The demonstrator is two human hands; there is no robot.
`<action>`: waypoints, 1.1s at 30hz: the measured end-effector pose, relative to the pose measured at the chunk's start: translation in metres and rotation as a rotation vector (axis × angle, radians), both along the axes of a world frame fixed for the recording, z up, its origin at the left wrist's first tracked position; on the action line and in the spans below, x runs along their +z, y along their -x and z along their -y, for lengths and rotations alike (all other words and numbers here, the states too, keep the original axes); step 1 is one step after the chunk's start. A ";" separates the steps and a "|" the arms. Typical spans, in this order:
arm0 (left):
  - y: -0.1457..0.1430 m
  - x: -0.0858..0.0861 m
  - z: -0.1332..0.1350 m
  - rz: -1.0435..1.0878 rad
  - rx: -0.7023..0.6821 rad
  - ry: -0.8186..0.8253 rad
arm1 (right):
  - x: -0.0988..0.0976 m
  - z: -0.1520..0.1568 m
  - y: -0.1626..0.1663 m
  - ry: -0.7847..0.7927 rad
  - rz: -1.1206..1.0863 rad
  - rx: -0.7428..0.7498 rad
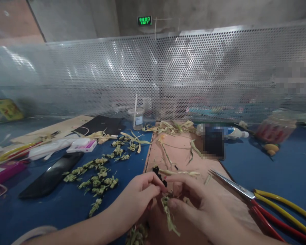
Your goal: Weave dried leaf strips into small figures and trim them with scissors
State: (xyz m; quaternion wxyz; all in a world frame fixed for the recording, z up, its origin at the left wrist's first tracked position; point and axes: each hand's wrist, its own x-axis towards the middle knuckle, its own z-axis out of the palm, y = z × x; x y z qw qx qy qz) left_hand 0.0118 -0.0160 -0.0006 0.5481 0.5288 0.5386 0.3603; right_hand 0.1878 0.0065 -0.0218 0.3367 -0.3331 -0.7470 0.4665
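Observation:
My left hand [140, 195] is curled, its fingertips pinching a small black piece [160, 175] and the top of a green leaf strip [168, 212]. My right hand [193, 200] is closed too, thumb and fingers pressed on the same leaf strip, which hangs down between both hands. Both hands hover over the pinkish board [183, 153]. Several small woven green leaf pieces [99, 177] lie on the blue table to the left of my left hand.
Scissors with red and yellow handles [257, 200] lie right of my hands. A dark flat case [51, 175], a small white box [82, 145], a plastic cup with a straw [136, 117], loose dry leaf strips [168, 127] and a perforated metal screen [168, 75] lie further back.

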 end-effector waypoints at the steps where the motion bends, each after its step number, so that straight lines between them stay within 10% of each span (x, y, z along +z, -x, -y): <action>1: 0.000 -0.001 0.000 0.009 -0.003 0.012 | 0.001 0.000 0.000 0.010 0.004 -0.007; 33: 0.006 0.004 -0.008 0.001 -0.086 -0.051 | 0.004 -0.004 0.000 0.195 -0.128 -0.088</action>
